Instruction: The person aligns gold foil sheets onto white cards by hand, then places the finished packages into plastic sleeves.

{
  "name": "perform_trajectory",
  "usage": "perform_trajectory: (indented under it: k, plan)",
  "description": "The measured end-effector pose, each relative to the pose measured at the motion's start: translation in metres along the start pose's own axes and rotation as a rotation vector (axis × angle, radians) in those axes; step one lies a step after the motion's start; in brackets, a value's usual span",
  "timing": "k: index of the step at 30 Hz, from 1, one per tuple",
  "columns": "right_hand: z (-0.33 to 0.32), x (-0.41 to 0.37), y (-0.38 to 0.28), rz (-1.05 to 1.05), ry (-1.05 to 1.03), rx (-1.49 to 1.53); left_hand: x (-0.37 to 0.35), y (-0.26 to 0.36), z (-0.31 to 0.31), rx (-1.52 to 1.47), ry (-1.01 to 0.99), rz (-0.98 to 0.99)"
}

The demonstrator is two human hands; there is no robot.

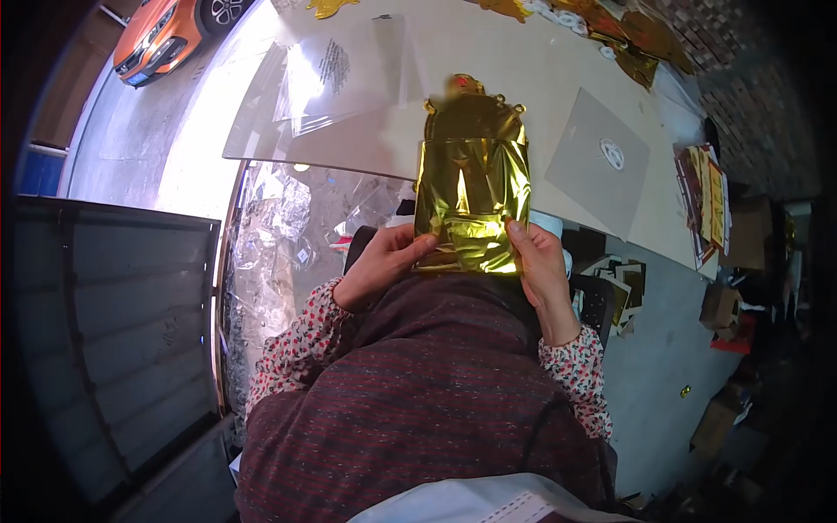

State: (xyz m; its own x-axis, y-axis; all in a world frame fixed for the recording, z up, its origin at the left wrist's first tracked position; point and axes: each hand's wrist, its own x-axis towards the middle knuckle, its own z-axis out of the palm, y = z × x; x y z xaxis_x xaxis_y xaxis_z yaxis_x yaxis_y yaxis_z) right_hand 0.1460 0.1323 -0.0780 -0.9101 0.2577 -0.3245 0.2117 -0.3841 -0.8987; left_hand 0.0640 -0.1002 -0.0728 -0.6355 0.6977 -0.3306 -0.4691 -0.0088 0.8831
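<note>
A shiny gold, mirror-like panel (pixel 478 118) with a shaped top edge and small knobs at its corners is held upright over my lap. Loose gold film (pixel 436 179) wraps its lower part, wrinkled and folded near the bottom. My left hand (pixel 384 261) pinches the lower left edge between thumb and fingers. At the lower right, my right hand (pixel 541 259) grips the film with its thumb on the front. The fingers behind the panel are partly hidden. A small red spot shows at the panel's top.
The pale table (pixel 514 52) lies ahead, bearing clear plastic sheets (pixel 349 83), a grey square sheet (pixel 598 161) with a white emblem, and gold scraps (pixel 636 35). Crumpled clear film (pixel 268 222) lies at left. Stacked boards (pixel 704 205) stand right. An orange car (pixel 166 39) is outside.
</note>
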Motion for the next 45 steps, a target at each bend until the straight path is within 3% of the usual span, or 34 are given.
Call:
perform_trajectory:
  k: [4, 6, 10, 14, 20, 32, 38, 45]
  plan:
    - [-0.004, -0.007, -0.004, 0.089, -0.012, -0.041, 0.012, 0.000, -0.003, -0.233, 0.031, 0.043]
    - [0.011, -0.010, -0.012, 0.086, 0.076, -0.030, 0.015, -0.003, -0.006, -0.172, 0.009, 0.043]
    - [-0.001, 0.006, 0.003, 0.070, 0.015, 0.060, 0.016, -0.005, -0.007, 0.013, 0.016, 0.062]
    - [-0.002, 0.007, 0.005, 0.130, 0.041, 0.151, 0.023, -0.020, -0.014, -0.673, 0.017, 0.012]
    - [-0.018, 0.009, 0.008, 0.191, -0.054, 0.190, 0.031, -0.011, -0.013, -0.784, 0.000, -0.107]
    - [-0.012, 0.007, 0.007, 0.147, -0.064, 0.218, 0.035, -0.005, -0.001, -0.880, -0.041, -0.117]
    - [-0.020, 0.007, 0.011, 0.186, -0.052, 0.203, 0.032, 0.000, 0.007, -0.712, 0.026, -0.064]
    - [0.000, 0.001, 0.001, 0.133, 0.007, 0.124, 0.031, -0.020, 0.017, -0.453, 0.230, 0.225]
